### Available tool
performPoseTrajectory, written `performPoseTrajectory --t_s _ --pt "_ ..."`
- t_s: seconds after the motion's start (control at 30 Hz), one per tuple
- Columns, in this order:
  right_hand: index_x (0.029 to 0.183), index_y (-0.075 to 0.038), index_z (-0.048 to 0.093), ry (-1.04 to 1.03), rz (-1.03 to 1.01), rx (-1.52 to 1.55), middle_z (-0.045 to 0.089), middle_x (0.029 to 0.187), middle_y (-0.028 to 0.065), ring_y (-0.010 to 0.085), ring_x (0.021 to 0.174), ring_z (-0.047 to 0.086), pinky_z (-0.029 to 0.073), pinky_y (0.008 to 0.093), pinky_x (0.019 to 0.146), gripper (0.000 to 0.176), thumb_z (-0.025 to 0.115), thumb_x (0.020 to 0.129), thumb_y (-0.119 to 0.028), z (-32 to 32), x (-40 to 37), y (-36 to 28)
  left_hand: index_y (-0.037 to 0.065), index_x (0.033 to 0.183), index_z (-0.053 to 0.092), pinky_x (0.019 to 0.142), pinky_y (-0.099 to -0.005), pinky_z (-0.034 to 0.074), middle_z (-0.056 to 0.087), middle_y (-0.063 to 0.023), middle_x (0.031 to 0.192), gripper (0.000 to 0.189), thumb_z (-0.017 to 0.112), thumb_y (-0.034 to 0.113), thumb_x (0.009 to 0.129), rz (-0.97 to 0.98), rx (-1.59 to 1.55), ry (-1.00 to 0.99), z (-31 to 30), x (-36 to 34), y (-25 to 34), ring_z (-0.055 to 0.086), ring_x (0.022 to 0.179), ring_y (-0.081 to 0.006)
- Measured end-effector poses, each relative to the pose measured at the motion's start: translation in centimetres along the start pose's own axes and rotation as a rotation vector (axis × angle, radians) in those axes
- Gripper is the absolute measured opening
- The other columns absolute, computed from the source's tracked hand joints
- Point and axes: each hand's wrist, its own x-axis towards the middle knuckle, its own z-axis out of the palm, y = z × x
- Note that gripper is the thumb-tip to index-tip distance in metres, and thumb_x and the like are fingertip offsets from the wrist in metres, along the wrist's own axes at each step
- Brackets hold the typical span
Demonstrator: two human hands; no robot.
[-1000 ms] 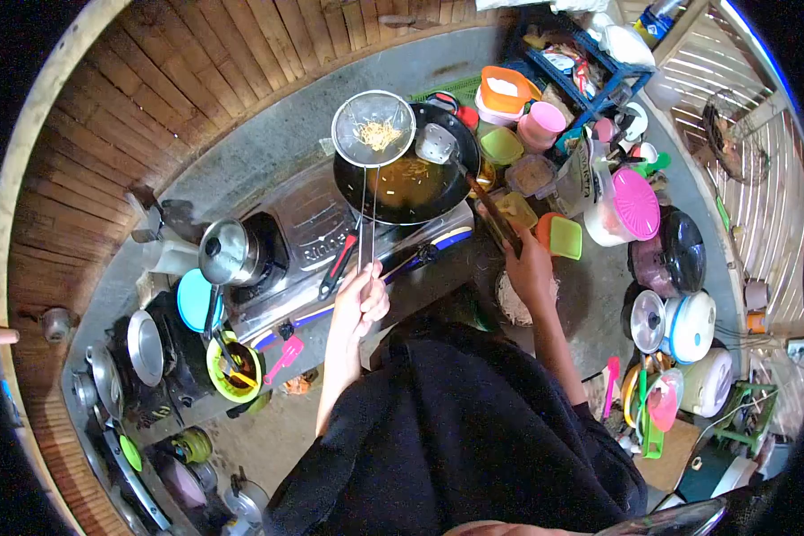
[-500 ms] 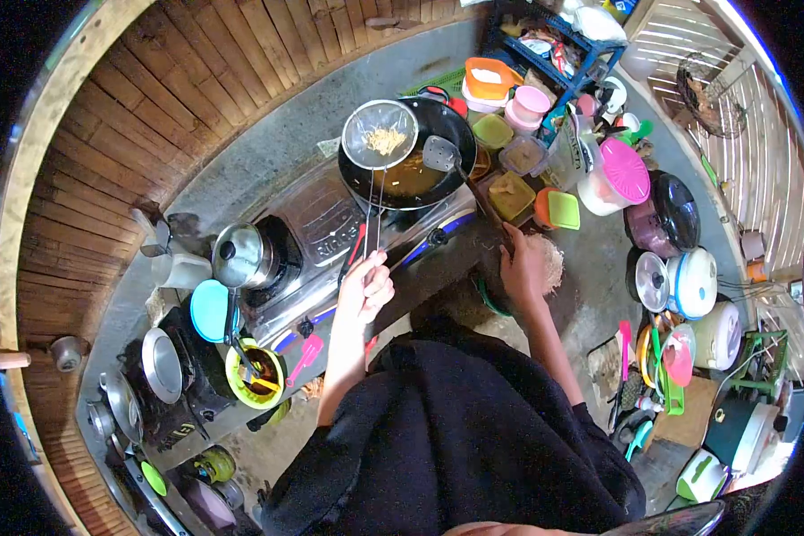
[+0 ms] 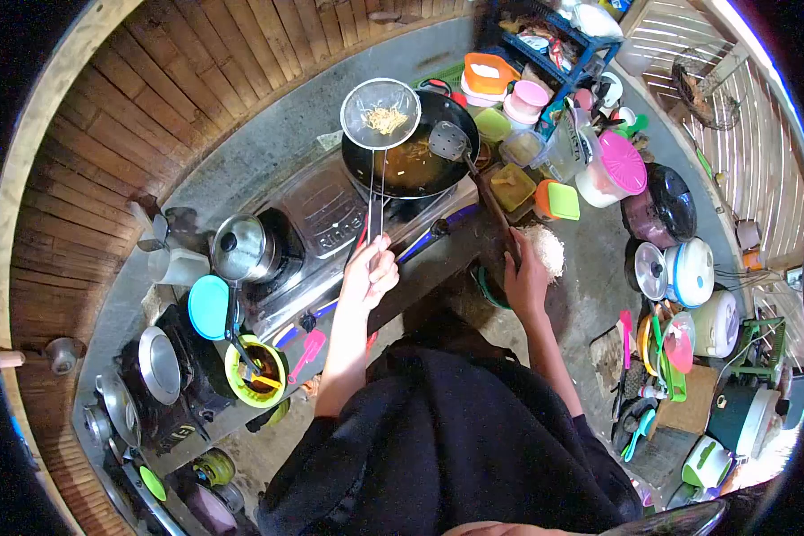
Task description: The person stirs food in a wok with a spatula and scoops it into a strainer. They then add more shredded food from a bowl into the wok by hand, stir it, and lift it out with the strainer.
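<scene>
The left hand (image 3: 369, 272) holds a wire strainer (image 3: 381, 113) over the black wok (image 3: 411, 147); the right hand (image 3: 524, 279) grips a spatula (image 3: 450, 142).

wooden plank wall (image 3: 179, 80), grey concrete counter (image 3: 268, 143), slatted window (image 3: 759, 152), daylight

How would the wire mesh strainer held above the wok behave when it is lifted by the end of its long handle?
Probably light: the wire mesh strainer is thin mesh holding only a few fried strips. Its long two-wire handle may flex and wobble, as the left hand grips only the far end. It could drip oil into the wok below.
</scene>
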Motion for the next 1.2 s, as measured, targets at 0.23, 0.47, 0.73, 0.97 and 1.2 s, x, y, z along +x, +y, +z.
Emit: performPoseTrajectory --t_s 0.23,0.47,0.73,0.97,1.2 --pt "0.118 -0.014 0.047 -0.073 0.084 -0.043 0.059 0.099 0.0155 0.0335 0.087 0.057 0.046 0.0403 0.071 0.04 0.056 0.079 -0.008 0.4 1.8 -0.2 0.011 0.089 0.043 0.03 -0.0206 0.019 0.028 0.0049 0.044 0.015 0.039 0.024 0.093 0.002 0.108 0.042 1.4 0.2 1.1 0.023 0.03 -0.0061" --pt "0.117 -0.009 0.047 -0.132 -0.003 -0.013 0.059 0.1 0.0156 0.0345 0.088 0.057 0.047 0.0399 0.072 0.038 0.054 0.08 -0.008 1.4 4.8 1.5 0.012 0.091 0.043 0.03 -0.0217 0.018 0.027 0.0047 0.043 0.015 0.037 0.025 0.094 -0.003 0.096 0.158 1.0 1.8 1.8 0.023 0.03 -0.0067" --pt "0.117 -0.007 0.041 -0.174 -0.105 -0.202 0.059 0.082 0.021 0.0368 0.075 0.059 0.046 0.0446 0.061 0.04 0.053 0.079 -0.008 1.2 11.1 3.3 0.011 0.09 0.043 0.031 -0.0212 0.018 0.027 0.0052 0.043 0.017 0.036 0.026 0.094 0.02 0.053 0.129 0.6 4.1 1.1 0.022 0.03 -0.0062" --pt "0.096 -0.006 0.047 -0.203 -0.262 -0.235 0.059 0.074 0.0188 0.0381 0.071 0.058 0.045 0.0457 0.058 0.026 0.059 0.074 -0.011 -1.2 19.4 1.7 0.011 0.088 0.046 0.032 -0.0207 0.018 0.027 0.0057 0.043 0.019 0.036 0.026 0.094 0.022 0.006 0.131 0.4 5.3 0.2 0.022 0.03 -0.0057" --pt "0.087 -0.002 0.05 -0.188 -0.308 -0.005 0.06 0.075 0.0178 0.0336 0.072 0.06 0.046 0.0385 0.061 0.021 0.063 0.07 -0.004 -1.5 23.5 2.5 0.012 0.088 0.047 0.031 -0.0208 0.017 0.027 0.0056 0.043 0.02 0.036 0.027 0.094 0.103 -0.069 0.172 0.4 5.3 -0.8 0.02 0.03 -0.006"
